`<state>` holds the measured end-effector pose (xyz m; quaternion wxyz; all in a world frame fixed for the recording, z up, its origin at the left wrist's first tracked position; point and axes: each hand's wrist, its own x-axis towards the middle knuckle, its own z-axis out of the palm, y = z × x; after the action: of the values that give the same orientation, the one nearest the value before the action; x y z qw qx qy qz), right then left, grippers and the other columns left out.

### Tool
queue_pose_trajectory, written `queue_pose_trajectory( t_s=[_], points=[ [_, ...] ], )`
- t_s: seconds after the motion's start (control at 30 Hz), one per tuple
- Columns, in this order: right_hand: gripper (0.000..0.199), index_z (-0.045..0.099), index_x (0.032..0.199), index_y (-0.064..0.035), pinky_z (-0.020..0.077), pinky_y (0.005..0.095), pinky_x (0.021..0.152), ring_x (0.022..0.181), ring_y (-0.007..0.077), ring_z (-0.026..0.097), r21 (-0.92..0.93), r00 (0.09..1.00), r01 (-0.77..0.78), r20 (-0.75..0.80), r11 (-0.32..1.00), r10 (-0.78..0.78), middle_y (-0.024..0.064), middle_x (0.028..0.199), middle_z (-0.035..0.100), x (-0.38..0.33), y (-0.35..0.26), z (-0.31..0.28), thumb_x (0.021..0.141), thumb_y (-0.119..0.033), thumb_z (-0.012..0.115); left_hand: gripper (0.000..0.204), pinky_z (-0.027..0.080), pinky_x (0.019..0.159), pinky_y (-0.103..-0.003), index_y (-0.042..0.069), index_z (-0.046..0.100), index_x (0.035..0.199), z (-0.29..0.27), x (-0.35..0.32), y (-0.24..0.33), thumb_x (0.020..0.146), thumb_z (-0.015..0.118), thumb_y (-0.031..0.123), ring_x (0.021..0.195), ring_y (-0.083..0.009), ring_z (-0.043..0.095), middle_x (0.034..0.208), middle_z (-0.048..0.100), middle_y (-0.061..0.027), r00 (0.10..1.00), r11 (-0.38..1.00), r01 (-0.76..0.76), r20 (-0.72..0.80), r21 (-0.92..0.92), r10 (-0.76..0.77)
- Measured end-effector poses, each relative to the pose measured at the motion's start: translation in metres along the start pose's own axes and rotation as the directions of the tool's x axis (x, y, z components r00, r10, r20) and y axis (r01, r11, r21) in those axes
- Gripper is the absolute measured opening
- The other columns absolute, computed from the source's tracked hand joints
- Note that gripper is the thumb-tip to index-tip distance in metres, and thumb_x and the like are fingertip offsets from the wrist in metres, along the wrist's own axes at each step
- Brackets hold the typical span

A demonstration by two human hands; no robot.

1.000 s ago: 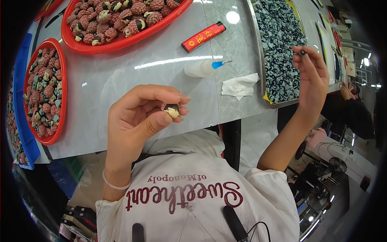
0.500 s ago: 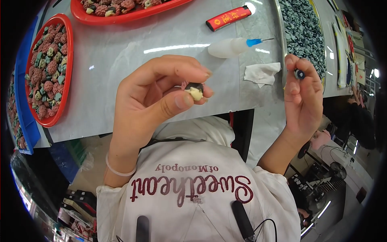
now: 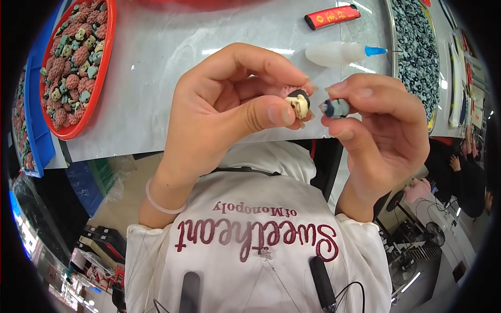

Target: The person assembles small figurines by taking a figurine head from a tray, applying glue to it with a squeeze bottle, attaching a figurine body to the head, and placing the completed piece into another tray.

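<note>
In front of my chest my left hand (image 3: pixel 224 112) is closed, pinching a small figurine head (image 3: pixel 299 104) with cream, dark brown and pink parts between thumb and fingers. Close to its right, my right hand (image 3: pixel 389 122) grips a small grey-blue figurine body (image 3: pixel 339 108) with a dark blue end turned toward the head. A narrow gap separates the two pieces. Beyond my right hand lies a white squeeze bottle (image 3: pixel 334 53) with a blue needle tip, on its side on the table.
A red oval tray (image 3: pixel 109 47) of pink, cream and teal pieces stands at left, beside a blue tray (image 3: pixel 39 141). Another red tray (image 3: pixel 188 6) shows at the far edge. A red lighter (image 3: pixel 332 16) lies far right, near a metal tray (image 3: pixel 392 36) of small grey-blue pieces.
My right hand has come left from beside the metal tray, bringing the grey-blue body up to the head in my left hand. The white tissue is no longer visible. The whole view has shifted.
</note>
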<state>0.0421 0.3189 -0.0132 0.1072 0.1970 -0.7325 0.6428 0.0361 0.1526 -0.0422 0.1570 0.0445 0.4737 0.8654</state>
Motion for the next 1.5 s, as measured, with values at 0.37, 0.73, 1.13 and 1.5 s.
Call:
queue_pose_trajectory(
  t_s=[0.37,0.73,1.13,1.5],
  points=[
    [0.026,0.054,0.085,0.0022,0.0483,0.0218,0.056,0.068,0.0199,0.059,-0.126,0.994,0.105,0.047,0.986,-0.1,0.0193,0.081,0.058,-0.004,0.002,0.004,0.066,-0.005,0.07,0.039,0.05,0.053,-0.02,-0.001,0.053,0.088,0.0,-0.001,-0.003,0.067,0.071,0.026,0.069,-0.0123,0.057,0.079,0.057,-0.0091,1.0,0.999,-0.016,-0.003,-0.034,0.016],
    [0.022,0.057,0.081,0.0016,0.0486,0.0228,0.053,0.066,0.0184,0.06,-0.324,0.97,0.242,0.072,0.915,-0.232,0.0171,0.078,0.059,-0.004,0.005,0.01,0.065,-0.004,0.07,0.032,0.046,0.057,-0.019,-0.002,0.056,0.085,-0.001,-0.001,0.001,0.067,0.071,0.021,0.067,-0.0108,0.055,0.075,0.056,-0.0068,0.998,0.997,0.056,-0.013,-0.053,-0.057],
    [0.026,0.061,0.083,0.0004,0.0448,0.0252,0.056,0.076,0.0186,0.054,-0.434,0.955,0.296,0.143,0.851,-0.259,0.0159,0.089,0.054,-0.001,-0.007,0.021,0.071,-0.022,0.067,0.024,0.045,0.069,-0.024,-0.003,0.056,0.093,-0.007,-0.009,0.019,0.071,0.065,0.0,0.08,-0.0133,0.055,0.092,0.057,-0.0114,0.998,0.98,0.055,0.053,-0.193,-0.045],
    [0.037,0.06,0.092,-0.0001,0.0396,0.0279,0.062,0.078,0.0207,0.051,-0.426,0.996,0.085,0.012,0.901,-0.088,0.0125,0.086,0.053,-0.006,0.007,0.007,0.077,-0.034,0.06,0.018,0.044,0.073,-0.03,0.006,0.061,0.091,-0.118,-0.014,0.119,0.073,0.059,0.004,0.086,-0.021,0.055,0.093,0.058,-0.0053,0.786,-0.448,-0.053,0.314,0.893,0.533]
  ],
)
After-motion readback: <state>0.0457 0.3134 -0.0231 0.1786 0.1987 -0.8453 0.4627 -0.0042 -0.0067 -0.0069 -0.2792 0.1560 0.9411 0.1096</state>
